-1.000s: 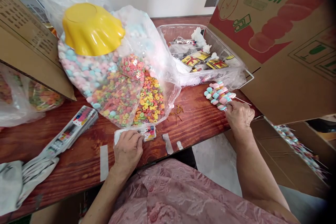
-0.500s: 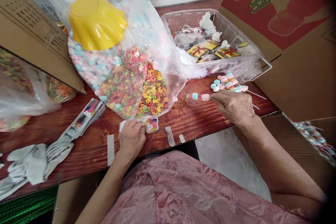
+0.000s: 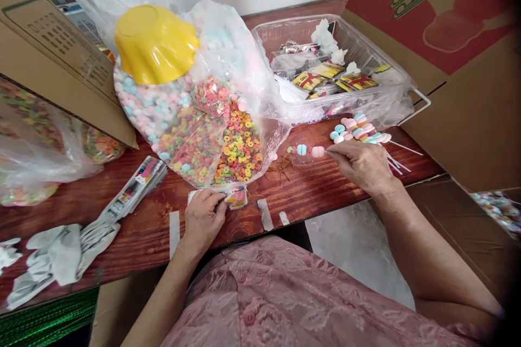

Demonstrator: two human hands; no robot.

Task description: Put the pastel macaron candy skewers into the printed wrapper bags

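Observation:
My right hand [image 3: 363,167] pinches the end of a candy skewer [image 3: 317,152], strung with pink and blue marshmallows and small candy rings, over the table. Just beyond it lies a pile of finished-looking marshmallow skewers [image 3: 359,131], their white sticks pointing right. At the table's front edge my left hand [image 3: 204,218] is closed at the fingertips on a small stack of printed plastic wrappers [image 3: 236,198]; the fingers hide part of the stack. Brown twist ties [image 3: 280,168] lie scattered between the hands.
Behind my left hand, a clear bag [image 3: 240,146] holds candy rings and marshmallows, with a yellow bowl [image 3: 157,46] upside down on top. A clear bin [image 3: 354,97] holds packets. Cardboard boxes [image 3: 468,108] flank both sides. Gloves [image 3: 61,252] and more wrappers [image 3: 132,187] lie left.
The camera view has shifted slightly, so the scene sits a little further right. Both hands keep nearly the same positions, with the right still gripping the skewer.

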